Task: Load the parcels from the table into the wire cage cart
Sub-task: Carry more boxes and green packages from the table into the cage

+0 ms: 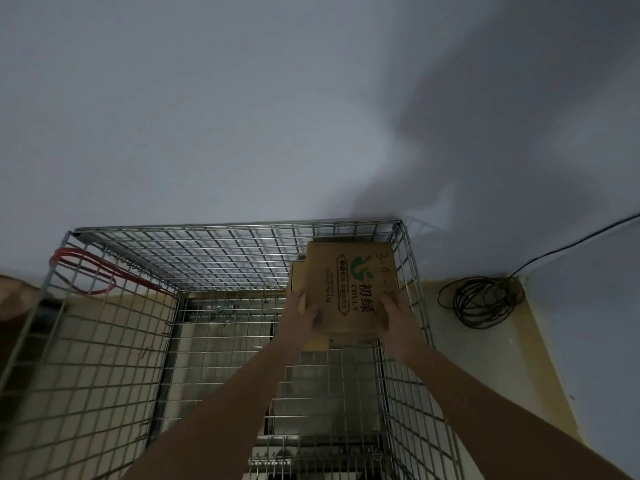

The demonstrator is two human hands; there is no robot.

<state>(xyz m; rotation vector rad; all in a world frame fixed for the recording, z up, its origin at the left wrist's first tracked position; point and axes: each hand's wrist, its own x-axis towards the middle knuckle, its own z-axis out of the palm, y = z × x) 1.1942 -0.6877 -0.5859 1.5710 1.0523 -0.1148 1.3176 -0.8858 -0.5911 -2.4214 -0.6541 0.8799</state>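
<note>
Left hand [304, 315] and right hand [398, 317] grip parcel [349, 289] | tan cardboard, green logo | inside wire cage cart [114, 341]

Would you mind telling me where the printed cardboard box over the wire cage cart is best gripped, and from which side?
Probably by its two opposite side edges near the end closest to the person, coming from the cart's open near side. The printed cardboard box is flat and broad, printed face up, in the far right corner of the wire cage cart. The left hand and right hand already grip it there.
</note>
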